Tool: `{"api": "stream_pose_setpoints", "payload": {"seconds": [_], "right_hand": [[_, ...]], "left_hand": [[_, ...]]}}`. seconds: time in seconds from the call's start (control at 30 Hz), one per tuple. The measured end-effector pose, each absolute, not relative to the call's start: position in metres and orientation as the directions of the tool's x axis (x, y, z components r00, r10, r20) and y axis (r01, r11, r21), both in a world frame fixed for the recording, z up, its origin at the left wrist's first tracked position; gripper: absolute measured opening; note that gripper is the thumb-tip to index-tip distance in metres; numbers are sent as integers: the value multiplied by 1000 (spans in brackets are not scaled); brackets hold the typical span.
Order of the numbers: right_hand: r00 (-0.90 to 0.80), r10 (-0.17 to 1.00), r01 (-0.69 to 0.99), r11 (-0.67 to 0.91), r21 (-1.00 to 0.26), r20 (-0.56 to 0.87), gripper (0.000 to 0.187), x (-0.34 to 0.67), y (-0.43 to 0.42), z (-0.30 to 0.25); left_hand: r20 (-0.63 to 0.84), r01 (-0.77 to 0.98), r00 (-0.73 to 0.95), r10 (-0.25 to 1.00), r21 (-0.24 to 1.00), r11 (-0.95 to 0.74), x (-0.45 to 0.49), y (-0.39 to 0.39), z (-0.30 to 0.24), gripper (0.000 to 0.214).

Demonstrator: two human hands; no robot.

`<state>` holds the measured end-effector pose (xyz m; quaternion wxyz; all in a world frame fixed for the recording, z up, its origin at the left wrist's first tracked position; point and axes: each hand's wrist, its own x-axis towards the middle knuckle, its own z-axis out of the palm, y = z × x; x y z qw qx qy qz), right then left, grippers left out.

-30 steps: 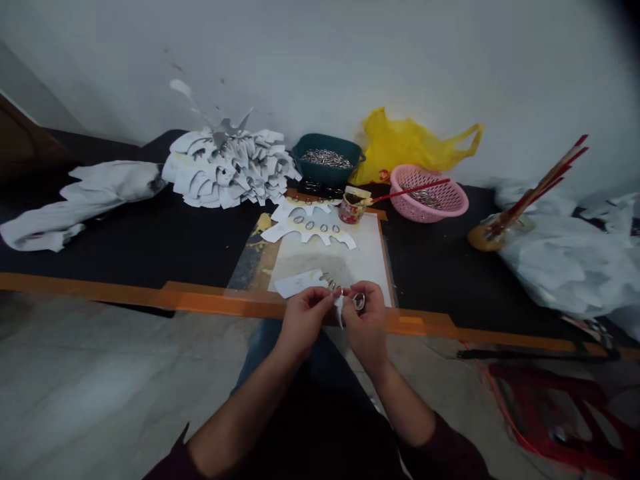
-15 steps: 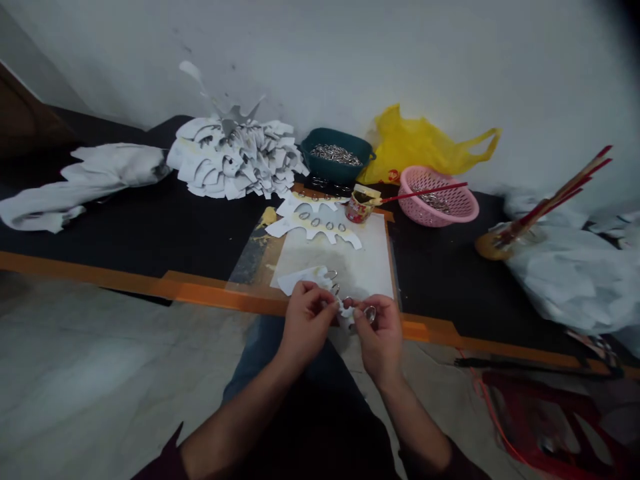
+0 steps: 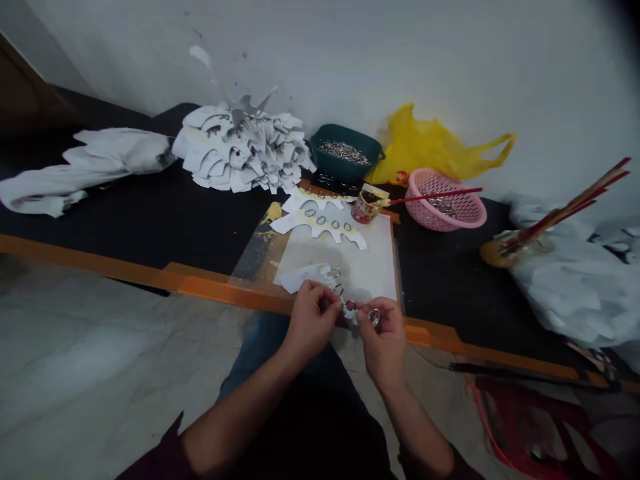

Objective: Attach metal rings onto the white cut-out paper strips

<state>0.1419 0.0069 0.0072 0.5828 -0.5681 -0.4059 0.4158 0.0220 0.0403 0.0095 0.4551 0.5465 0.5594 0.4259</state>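
A white cut-out piece (image 3: pixel 306 275) with several metal rings along its edge lies partly on the white board (image 3: pixel 373 273) and reaches over the table edge into my hands. My left hand (image 3: pixel 313 317) pinches the edge of this piece beside a ring. Closed on its right end is my right hand (image 3: pixel 384 340), with a metal ring (image 3: pixel 374 317) between or against its fingers. Another ring (image 3: pixel 351 305) shows in the gap between the hands. Farther back on the board, a second white cut-out piece (image 3: pixel 320 227) carries several rings along a yellowish smeared strip.
Behind the board stand a small glue tin (image 3: pixel 367 208) with a red stick, a green basin (image 3: pixel 345 152) of metal rings and a pink basket (image 3: pixel 447 200). White cut-outs (image 3: pixel 245 150) are heaped left; a yellow bag (image 3: pixel 435 143) and a jar of sticks (image 3: pixel 500 250) are right.
The view has shifted slightly. Both hands stay at the piece, and the ring between them now shows more clearly, standing up from its edge.
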Motion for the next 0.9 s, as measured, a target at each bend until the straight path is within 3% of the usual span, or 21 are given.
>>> {"api": "stream_pose_setpoints", "payload": {"seconds": [0.1, 0.2, 0.3, 0.4, 0.5, 0.57, 0.63, 0.77, 0.9], "right_hand": [[318, 948, -9, 1, -1000, -2, 20, 143, 8, 8], [290, 957, 12, 13, -1000, 16, 22, 144, 9, 11], [262, 965, 6, 7, -1000, 8, 22, 145, 13, 16], [237, 971, -17, -23, -1000, -26, 23, 147, 17, 22], [212, 977, -4, -34, -999, -35, 23, 151, 21, 27], [196, 980, 93, -50, -994, -31, 23, 153, 24, 33], [162, 987, 300, -44, -953, 5, 22, 155, 29, 42], [-16, 994, 727, 85, -682, 107, 26, 155, 48, 63], [-66, 998, 898, 64, -435, 11, 33, 149, 68, 54]], "left_hand": [[-11, 315, -41, 999, 949, 23, 20, 43, 8, 14], [159, 444, -34, 987, 887, -128, 16, 47, 15, 31], [313, 539, 226, 922, 748, -387, 10, 56, 28, 45], [286, 466, 526, 801, 691, -553, 4, 70, 38, 52], [221, 396, 650, 727, 718, -572, 1, 80, 43, 53], [174, 425, 652, 738, 722, -546, 1, 84, 49, 51], [126, 494, 638, 760, 690, -529, 4, 84, 59, 48], [82, 632, 615, 785, 544, -552, 15, 88, 78, 39], [-12, 739, 559, 829, 460, -491, 27, 100, 67, 34]]}}
